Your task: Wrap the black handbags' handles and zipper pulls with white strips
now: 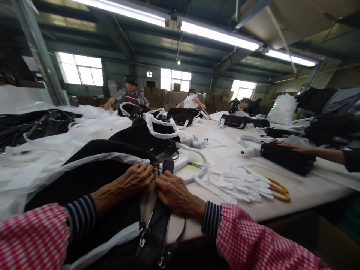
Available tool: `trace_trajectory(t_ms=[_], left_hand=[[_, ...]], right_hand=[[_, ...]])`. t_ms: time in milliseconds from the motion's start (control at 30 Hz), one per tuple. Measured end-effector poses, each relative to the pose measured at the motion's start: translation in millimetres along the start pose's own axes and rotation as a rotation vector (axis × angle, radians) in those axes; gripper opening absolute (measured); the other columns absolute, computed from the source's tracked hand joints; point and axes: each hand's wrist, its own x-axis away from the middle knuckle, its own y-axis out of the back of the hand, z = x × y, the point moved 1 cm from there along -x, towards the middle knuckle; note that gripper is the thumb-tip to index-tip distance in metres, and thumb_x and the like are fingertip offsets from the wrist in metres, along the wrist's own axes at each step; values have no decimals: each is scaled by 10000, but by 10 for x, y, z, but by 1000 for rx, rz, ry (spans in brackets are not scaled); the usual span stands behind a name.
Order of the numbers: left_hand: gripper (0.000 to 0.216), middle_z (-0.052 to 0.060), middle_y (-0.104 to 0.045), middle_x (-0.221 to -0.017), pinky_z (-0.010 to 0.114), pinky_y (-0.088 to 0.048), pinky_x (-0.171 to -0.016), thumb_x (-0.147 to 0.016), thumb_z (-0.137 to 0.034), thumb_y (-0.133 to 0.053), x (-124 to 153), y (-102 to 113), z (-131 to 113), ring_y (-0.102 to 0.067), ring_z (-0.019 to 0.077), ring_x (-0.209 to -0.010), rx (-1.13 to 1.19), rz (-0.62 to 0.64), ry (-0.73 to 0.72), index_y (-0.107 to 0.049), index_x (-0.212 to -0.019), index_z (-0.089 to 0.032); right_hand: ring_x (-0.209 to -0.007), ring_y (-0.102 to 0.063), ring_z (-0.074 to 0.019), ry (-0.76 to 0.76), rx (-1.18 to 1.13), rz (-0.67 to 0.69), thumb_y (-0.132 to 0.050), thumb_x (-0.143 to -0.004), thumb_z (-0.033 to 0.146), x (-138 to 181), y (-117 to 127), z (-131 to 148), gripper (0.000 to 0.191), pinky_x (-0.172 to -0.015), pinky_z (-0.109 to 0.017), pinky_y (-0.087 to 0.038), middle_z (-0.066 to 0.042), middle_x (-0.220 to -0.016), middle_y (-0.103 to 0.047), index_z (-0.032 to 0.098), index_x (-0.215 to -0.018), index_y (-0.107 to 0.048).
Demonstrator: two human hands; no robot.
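A large black handbag (84,187) lies in front of me, its handle (92,160) wrapped in white material. The open zipper (149,210) runs down its side, with metal pulls at the lower end. My left hand (137,178) is closed on the bag's edge at the far end of the zipper. Close beside it, my right hand (174,193) grips the other edge with bent fingers. The fingertips of both hands are partly hidden. Past my hands stands another black bag (137,137) with a white-wrapped handle.
White tab-like pieces (244,183) and orange-handled scissors (281,189) lie on the table (298,202) at right. A co-worker's hand (292,146) rests on a black bag (289,157). Dark straps (42,125) are heaped at left. Several people sit across the table.
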Motion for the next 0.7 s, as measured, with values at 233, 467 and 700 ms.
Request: trace_trajectory(t_ms=[233,467,700], left_hand=[[213,100,-634,-955,365,-457,-774,-891,1,-522,36,-156,-2,-622,234,-909,95,-38,75,-605,-991,-167],[120,69,-613,-867,314,-441,-622,-950,-116,-450,-7,12,77,-600,217,-745,364,206,295,-555,-933,-170],[90,55,-624,-893,297,-467,-684,-969,-171,-466,20,62,114,-617,198,-802,403,248,307,-545,-927,-180]], right_hand=[[-884,-473,-198,-15,-34,1,-551,-879,102,5,5,9,144,-814,-320,-400,-33,-902,-589,215,-839,-471],[-896,-484,-191,-19,-100,-23,-553,-913,111,25,-16,-16,140,-798,-312,-391,-28,-889,-584,208,-837,-487],[-897,-494,-193,-24,-98,-44,-564,-895,116,20,-33,-28,127,-781,-311,-391,-29,-884,-603,206,-830,-502]])
